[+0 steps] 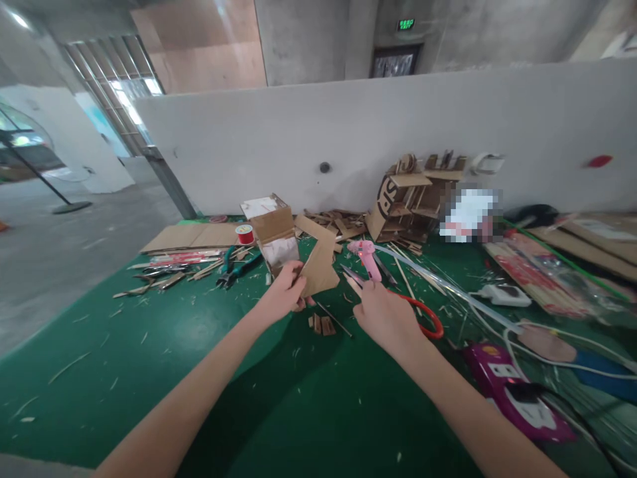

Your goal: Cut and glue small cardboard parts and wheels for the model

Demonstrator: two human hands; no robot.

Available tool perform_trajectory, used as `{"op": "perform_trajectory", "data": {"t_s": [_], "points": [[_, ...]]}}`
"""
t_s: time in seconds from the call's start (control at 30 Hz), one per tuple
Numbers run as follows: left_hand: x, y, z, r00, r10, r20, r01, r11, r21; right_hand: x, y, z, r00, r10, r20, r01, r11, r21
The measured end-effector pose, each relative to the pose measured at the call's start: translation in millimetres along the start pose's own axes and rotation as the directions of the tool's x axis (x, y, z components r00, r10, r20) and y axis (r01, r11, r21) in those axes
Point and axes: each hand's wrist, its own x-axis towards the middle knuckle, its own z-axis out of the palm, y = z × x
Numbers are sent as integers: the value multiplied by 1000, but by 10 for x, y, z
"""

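Observation:
My left hand (290,290) is closed on a bent, angular piece of cardboard (321,264), pinching its lower left edge above the table. My right hand (385,312) is closed around a pair of scissors (432,324). Their pointed blades show ahead of my fingers, and a red-orange handle loop sticks out to the right of the hand. Just beyond that hand a pink hot glue gun (367,257) stands with a long clear glue stick in its back. Below the cardboard lie a thin dark rod (334,318) and a few small cardboard bits (322,324).
An opened cardboard box (273,226), red thread spool (244,234) and teal-handled pliers (239,267) lie left. A cardboard shelf model (398,206) stands behind, against a white partition (259,146). At right are a purple power strip (517,392), cables and a white adapter (502,295).

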Motion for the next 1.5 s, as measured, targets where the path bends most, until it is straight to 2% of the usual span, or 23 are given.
{"op": "perform_trajectory", "data": {"t_s": [0.07, 0.13, 0.2, 0.3, 0.4, 0.47, 0.57, 0.63, 0.73, 0.83, 0.97, 1.03, 1.13, 1.17, 1.23, 1.3, 1.37, 1.5], "points": [[-35, -74, 11, 1000, 25, 14, -24, 1000, -15, -42, 42, -71, 992, 55, 109, -65, 994, 89], [-60, -107, 21, 999, 46, 22, -46, 999, -7, -62, 83, -103, 987, 66, 143, -92, 979, 180], [-67, -125, 17, 998, 54, 27, -54, 999, 5, -58, 103, -83, 992, 51, 113, -84, 947, 309], [-43, -161, -24, 997, 76, 14, -77, 996, 48, -32, 78, 21, 998, 36, 56, -60, 840, 539], [0, -222, -79, 984, 169, -53, -157, 971, 182, -28, 12, 148, 1000, -2, 23, -14, 735, 678], [24, -273, -100, 973, 215, -80, -187, 945, 267, -44, -28, 215, 998, -62, -3, 47, 722, 690], [42, -357, -97, 981, 187, -47, -161, 928, 335, -78, -59, 276, 990, -141, -3, 109, 757, 644], [49, -408, -86, 985, 174, -18, -154, 911, 382, -94, -64, 299, 987, -159, 17, 117, 788, 605], [63, -450, -88, 972, 236, -7, -208, 866, 454, -102, -63, 320, 985, -170, -6, 143, 807, 573], [75, -430, -121, 952, 303, -32, -253, 844, 472, -97, -49, 315, 983, -138, -119, 182, 771, 610], [57, -339, -174, 929, 362, -78, -302, 863, 405, -74, 16, 270, 972, 23, -235, 150, 708, 690], [34, -294, -196, 922, 372, -104, -312, 876, 369, -58, 59, 253, 981, 88, -174, 73, 661, 747], [0, -259, -230, 916, 373, -150, -318, 900, 299, -39, 100, 263, 996, 90, -18, -38, 586, 810], [-9, -255, -242, 914, 372, -162, -321, 908, 270, -38, 102, 273, 997, 76, -8, -39, 598, 801], [-25, -252, -266, 914, 364, -179, -327, 922, 205, -47, 90, 295, 996, 42, -81, 29, 697, 717], [-41, -241, -282, 922, 343, -182, -325, 938, 119, -65, 63, 308, 983, -11, -186, 114, 825, 553], [-62, -216, -287, 936, 313, -162, -315, 949, 13, -83, 33, 305, 972, -50, -228, 133, 921, 367], [-99, -154, -261, 958, 267, -105, -278, 955, -101, -71, -17, 274, 972, -134, -195, 159, 980, 121]]}}
